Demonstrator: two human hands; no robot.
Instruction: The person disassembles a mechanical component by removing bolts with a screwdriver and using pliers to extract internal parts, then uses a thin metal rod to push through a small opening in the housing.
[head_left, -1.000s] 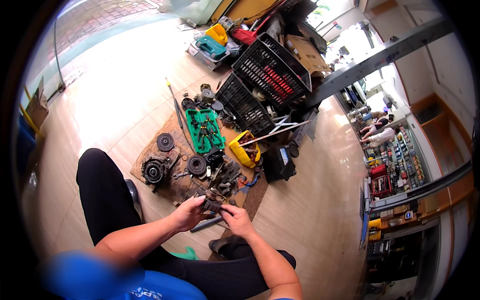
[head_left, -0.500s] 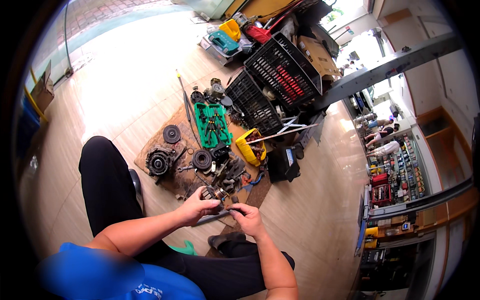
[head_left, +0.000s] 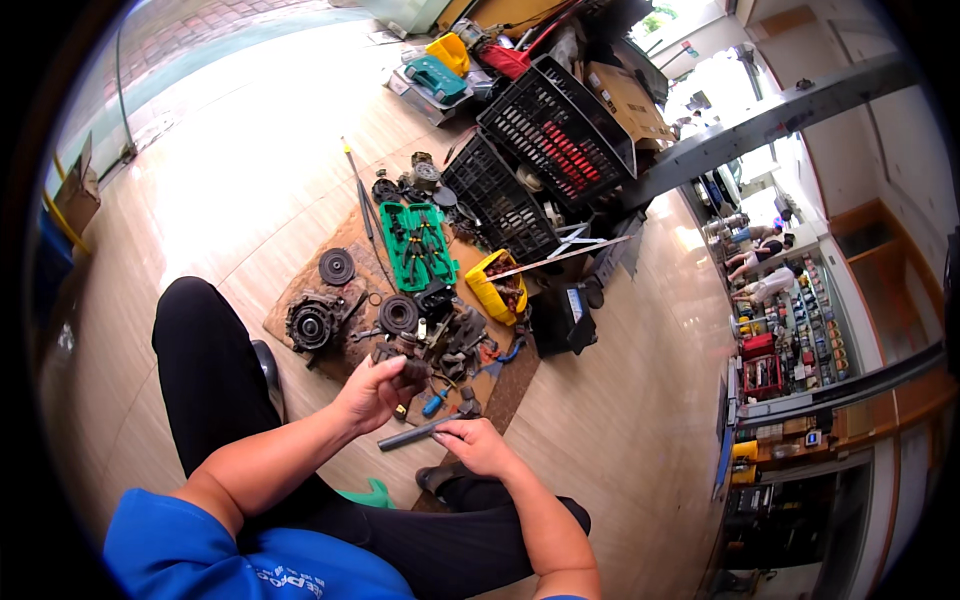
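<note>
My left hand (head_left: 370, 392) is closed around a dark, grimy metal part (head_left: 410, 374), held above the near edge of the work mat. The fingers hide some of its shape. Lower and to the right, my right hand (head_left: 477, 445) has its fingers closed at the grey handle of a hammer (head_left: 408, 434). The hammer's dark head (head_left: 469, 403) points away from me. A blue-handled screwdriver (head_left: 435, 403) lies between the two hands. Beyond my left hand are a round grooved pulley (head_left: 399, 314) and a pile of dark metal parts (head_left: 462, 345).
On the brown cardboard (head_left: 285, 312) sit a greasy round housing (head_left: 311, 322), another pulley (head_left: 337, 266) and an open green tool case (head_left: 418, 245). A yellow container (head_left: 492, 288) of parts and a black box (head_left: 562, 322) stand to the right. Black crates (head_left: 560, 130) are stacked behind.
The left hand has moved slightly up and left with a dark part. My right hand has come away from the left hand, down to the hammer's handle. The view has shifted slightly.
</note>
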